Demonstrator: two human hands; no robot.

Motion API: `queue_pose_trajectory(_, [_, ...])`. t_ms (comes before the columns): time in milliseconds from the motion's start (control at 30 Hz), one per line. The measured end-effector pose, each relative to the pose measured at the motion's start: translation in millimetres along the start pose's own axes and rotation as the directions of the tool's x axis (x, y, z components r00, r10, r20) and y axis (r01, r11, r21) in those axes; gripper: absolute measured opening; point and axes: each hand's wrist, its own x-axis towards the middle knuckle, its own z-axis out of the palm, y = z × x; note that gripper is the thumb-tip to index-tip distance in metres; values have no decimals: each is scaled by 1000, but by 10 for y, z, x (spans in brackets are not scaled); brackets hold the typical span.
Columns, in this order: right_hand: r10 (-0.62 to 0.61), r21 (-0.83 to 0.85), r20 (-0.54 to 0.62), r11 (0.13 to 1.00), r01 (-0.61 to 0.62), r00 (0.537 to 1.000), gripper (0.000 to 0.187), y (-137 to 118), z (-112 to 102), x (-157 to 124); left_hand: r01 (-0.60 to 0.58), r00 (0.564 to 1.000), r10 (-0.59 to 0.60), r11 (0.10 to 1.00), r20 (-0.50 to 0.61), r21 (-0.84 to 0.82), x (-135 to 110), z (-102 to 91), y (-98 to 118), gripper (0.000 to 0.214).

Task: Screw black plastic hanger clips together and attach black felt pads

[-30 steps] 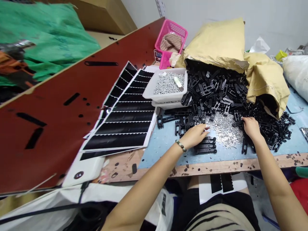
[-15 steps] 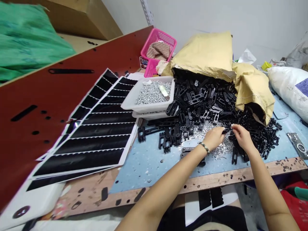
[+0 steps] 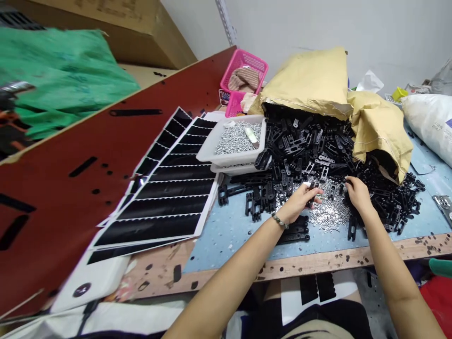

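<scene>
My left hand (image 3: 299, 201), with a beaded bracelet at the wrist, is closed around a black plastic bracket (image 3: 311, 194) held upright over the pile. My right hand (image 3: 359, 194) is at the right side of the small nuts; its thumb and forefinger are pressed together, and what they hold, if anything, is too small to make out. Between the hands lie many small silvery nuts (image 3: 328, 214). Several finished-looking black link pieces (image 3: 294, 230) lie side by side below my left wrist. A big heap of black plastic parts (image 3: 296, 141) spreads behind both hands.
White tubs (image 3: 240, 160) full of screws stand left of the heap. Yellow sacks (image 3: 307, 84) spill black parts behind it. Sheets of black strips (image 3: 165, 188) lean by the red board (image 3: 116, 146). Pink baskets (image 3: 263, 63) are at the back; a phone (image 3: 444, 207) lies far right.
My left hand has moved left, away from my right hand, with the black bracket in it. My right hand stays near the nuts. The whole view has shifted slightly left.
</scene>
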Motion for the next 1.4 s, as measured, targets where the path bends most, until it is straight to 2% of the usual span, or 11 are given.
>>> queue_pose_trajectory(167, [-159,431,50,894,123,986,32,-436,89,-315,10,1000,-9,998,13,-65,-52,66,-56,40])
queue_pose_trajectory(267, [-186,445,147,890,103,972,37,-647,180,-442,-17,1000,17,1000,8,-17,-90,77,-79,40])
queue_pose_trajectory(367, [-134,540,177,841,18,975,33,-703,199,-484,-42,999,44,988,-7,151,-153,25,-81,34])
queue_pose_trajectory(500, [40,822,181,543,-174,983,24,-737,182,-485,-84,992,112,921,-52,381,-266,-16,-57,23])
queue_pose_trajectory(567, [73,864,180,466,-193,981,27,-793,185,-485,-145,981,190,834,-30,533,-321,-5,-30,20])
queue_pose_trajectory(633, [74,855,138,494,-156,988,27,-856,188,-493,-195,970,241,747,14,636,-364,10,5,22])
queue_pose_trajectory(833, [1,775,82,629,-65,997,23,-955,115,-535,-263,943,330,639,51,723,-443,-30,118,24])
queue_pose_trajectory(1000, [-28,737,13,676,10,1000,24,-1046,105,-561,-294,927,368,573,80,765,-529,-102,186,30])
queue_pose_trajectory(1167, [-62,732,127,679,-51,990,21,-1037,263,-569,-210,952,300,514,55,832,-557,-282,117,30])
queue_pose_trajectory(1300, [-167,474,122,876,90,978,16,-910,438,-515,-130,981,184,399,59,908,-551,-467,-47,22])
queue_pose_trajectory(1400, [-268,183,239,956,228,933,13,-890,577,-464,-135,988,126,396,92,908,-581,-556,-140,23])
